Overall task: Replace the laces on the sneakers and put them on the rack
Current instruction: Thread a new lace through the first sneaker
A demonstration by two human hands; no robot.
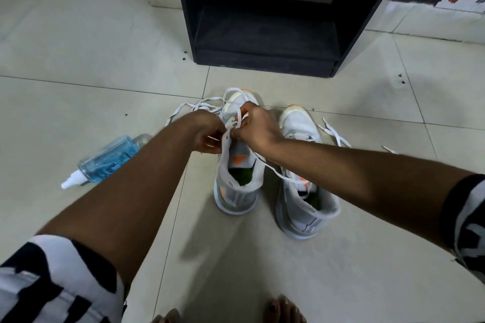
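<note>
Tiled floor (pixel 78 60): spray bottle (pixel 105 160) left of sneakers (pixel 237 178).

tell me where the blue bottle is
In the head view the blue bottle lies on its side on the floor, left of the sneakers, partly behind the left forearm.

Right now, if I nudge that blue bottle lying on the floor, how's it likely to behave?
The blue bottle lies on its side on smooth floor tile, so it would probably roll or slide easily. It looks nearly full of liquid, so likely fairly heavy for its size. Its clear body looks like plastic, probably not fragile, though I can't tell for sure.
</note>
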